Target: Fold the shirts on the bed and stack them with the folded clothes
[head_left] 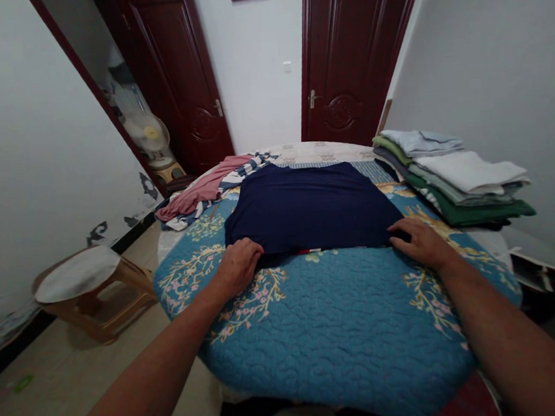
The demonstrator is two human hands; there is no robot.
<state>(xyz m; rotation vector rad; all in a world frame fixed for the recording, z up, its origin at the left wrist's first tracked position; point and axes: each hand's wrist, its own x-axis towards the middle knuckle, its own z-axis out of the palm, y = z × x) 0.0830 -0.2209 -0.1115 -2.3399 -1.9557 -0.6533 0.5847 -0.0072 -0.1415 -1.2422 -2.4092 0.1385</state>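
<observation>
A navy blue garment, perhaps a shirt (311,208), lies spread flat on the blue quilted cover (338,333) of the table. At its near left corner, my left hand (241,262) has its fingers closed on the fabric edge. My right hand (415,240) pinches the near right corner between thumb and fingers. Between the two hands, a small red and white bit shows at the near edge. What lies under the garment is hidden.
Folded clothes (470,173) are stacked at the table's right. A loose pink garment (197,193) and striped cloth (181,222) lie at the back left. A stool (77,273) stands on the floor to the left. Two dark red doors (175,67) are beyond.
</observation>
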